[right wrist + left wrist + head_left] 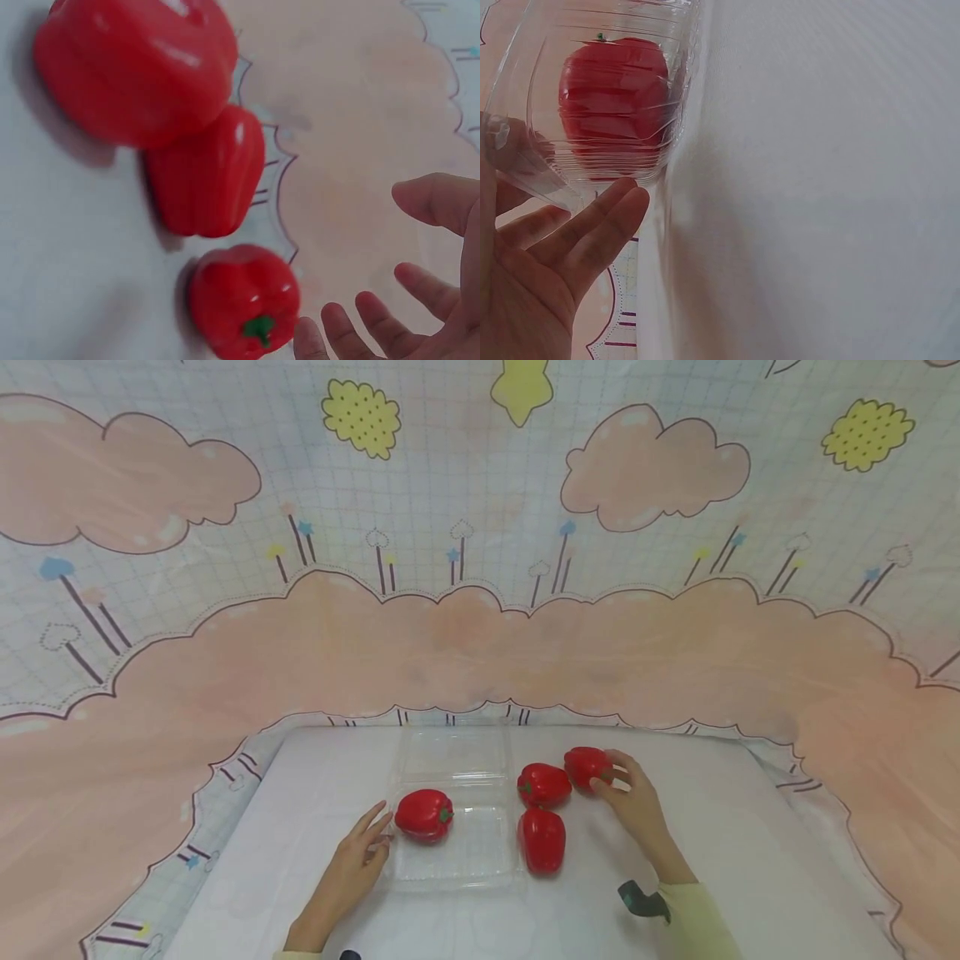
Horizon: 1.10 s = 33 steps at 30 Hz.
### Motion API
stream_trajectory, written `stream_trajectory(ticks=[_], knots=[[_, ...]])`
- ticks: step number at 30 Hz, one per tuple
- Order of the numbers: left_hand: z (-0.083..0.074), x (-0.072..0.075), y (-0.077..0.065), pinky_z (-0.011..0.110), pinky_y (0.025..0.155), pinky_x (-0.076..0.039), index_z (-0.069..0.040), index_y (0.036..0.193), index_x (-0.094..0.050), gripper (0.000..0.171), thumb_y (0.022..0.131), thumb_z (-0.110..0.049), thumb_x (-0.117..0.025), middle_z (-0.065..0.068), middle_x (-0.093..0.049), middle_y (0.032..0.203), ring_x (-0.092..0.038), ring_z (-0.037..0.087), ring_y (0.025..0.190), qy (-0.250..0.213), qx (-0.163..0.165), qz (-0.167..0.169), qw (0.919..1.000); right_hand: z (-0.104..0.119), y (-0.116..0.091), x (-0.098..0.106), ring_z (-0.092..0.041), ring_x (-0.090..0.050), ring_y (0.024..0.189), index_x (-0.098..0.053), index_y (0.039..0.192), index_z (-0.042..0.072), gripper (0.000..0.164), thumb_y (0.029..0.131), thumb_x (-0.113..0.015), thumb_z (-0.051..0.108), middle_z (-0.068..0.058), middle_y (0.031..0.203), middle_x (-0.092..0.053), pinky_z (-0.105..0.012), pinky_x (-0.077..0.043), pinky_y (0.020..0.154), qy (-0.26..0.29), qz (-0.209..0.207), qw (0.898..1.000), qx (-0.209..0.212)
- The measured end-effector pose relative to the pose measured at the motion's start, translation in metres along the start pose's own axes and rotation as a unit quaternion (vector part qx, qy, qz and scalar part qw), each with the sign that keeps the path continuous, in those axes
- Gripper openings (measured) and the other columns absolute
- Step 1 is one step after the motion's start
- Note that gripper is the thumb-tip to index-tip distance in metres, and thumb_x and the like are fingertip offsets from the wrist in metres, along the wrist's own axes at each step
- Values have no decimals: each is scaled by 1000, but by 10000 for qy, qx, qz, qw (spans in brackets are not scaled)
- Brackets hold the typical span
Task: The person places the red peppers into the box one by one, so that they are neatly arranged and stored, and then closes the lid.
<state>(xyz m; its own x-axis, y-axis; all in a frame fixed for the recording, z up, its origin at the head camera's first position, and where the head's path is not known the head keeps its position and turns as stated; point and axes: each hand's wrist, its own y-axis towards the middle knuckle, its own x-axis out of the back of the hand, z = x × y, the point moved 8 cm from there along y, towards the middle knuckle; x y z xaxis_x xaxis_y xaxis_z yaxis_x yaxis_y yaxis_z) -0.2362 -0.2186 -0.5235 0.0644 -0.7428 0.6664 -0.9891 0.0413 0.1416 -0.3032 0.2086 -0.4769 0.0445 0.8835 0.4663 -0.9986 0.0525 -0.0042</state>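
Red peppers (588,767) lie near the right hand (633,797), a clear box (483,847) beside the left hand (354,860), both hands loosely spread.

We see our left hand (356,857) with fingers (609,238) extended; well to its right, our right hand (636,795), thumb (435,199) and fingers parted.

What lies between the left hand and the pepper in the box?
The left wrist view shows the box's clear wall between the left hand and the pepper.
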Motion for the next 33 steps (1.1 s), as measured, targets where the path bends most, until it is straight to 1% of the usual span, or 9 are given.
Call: stream_trajectory(ticks=[7, 10, 13, 18, 22, 28, 33], knots=[[1, 1, -1, 31, 85, -61, -3, 141, -51, 49, 93, -4, -59, 9, -39, 156, -70, 28, 107, -47, -14, -17, 10000, -32, 12, 0, -39, -41, 138, -32, 150, 14, 66, 95, -64, 30, -17, 154, -35, -53, -51, 104, -240, 46, 9993, -269], [-1, 1, -1, 32, 84, -61, -2, 141, -52, 49, 93, -3, -59, 11, -40, 156, -70, 28, 106, -33, -121, -62, 9999, -42, 16, 0, -40, -41, 138, -31, 151, 12, 68, 95, -63, 33, -18, 155, -34, -54, -50, 105, -380, 68, 9986, -355], [-3, 2, -1, 33, 83, -62, -2, 140, -52, 48, 93, -3, -60, 12, -40, 155, -70, 29, 105, -14, -152, -79, 9999, -49, 20, 1, -40, -40, 139, -29, 152, 12, 70, 94, -63, 34, -18, 156, -32, -55, -48, 106, -492, 106, 9977, -452], [-1, 1, 0, 33, 87, -61, -5, 142, -51, 49, 94, -6, -59, 9, -40, 156, -70, 27, 108, 48, 3, -9, 10000, -56, 28, 2, -42, -37, 140, -27, 153, 13, 74, 93, -65, 35, -20, 157, -29, -57, -47, 107, -494, 191, 9963, -672], [0, 0, 1, 33, 88, -60, -6, 143, -51, 50, 94, -6, -59, 7, -39, 156, -70, 26, 108, 112, 37, 9, 9999, -59, 34, 1, -44, -36, 140, -26, 153, 14, 77, 92, -67, 37, -22, 156, -28, -59, -45, 107, -467, 247, 9952, -818], [-1, 1, 0, 32, 87, -61, -6, 142, -52, 50, 93, -6, -59, 8, -39, 157, -70, 27, 108, 132, 33, -15, 9999, -64, 42, -4, -46, -36, 140, -23, 154, 16, 82, 90, -69, 38, -24, 157, -26, -59, -45, 107, -459, 333, 9952, -797], [-4, 2, -1, 32, 85, -61, -5, 141, -52, 49, 93, -6, -59, 9, -40, 156, -70, 27, 108, 225, -18, -74, 9997, -63, 45, -7, -47, -33, 141, -24, 154, 17, 79, 91, -67, 38, -24, 158, -25, -60, -45, 107, -434, 362, 9958, -726]])
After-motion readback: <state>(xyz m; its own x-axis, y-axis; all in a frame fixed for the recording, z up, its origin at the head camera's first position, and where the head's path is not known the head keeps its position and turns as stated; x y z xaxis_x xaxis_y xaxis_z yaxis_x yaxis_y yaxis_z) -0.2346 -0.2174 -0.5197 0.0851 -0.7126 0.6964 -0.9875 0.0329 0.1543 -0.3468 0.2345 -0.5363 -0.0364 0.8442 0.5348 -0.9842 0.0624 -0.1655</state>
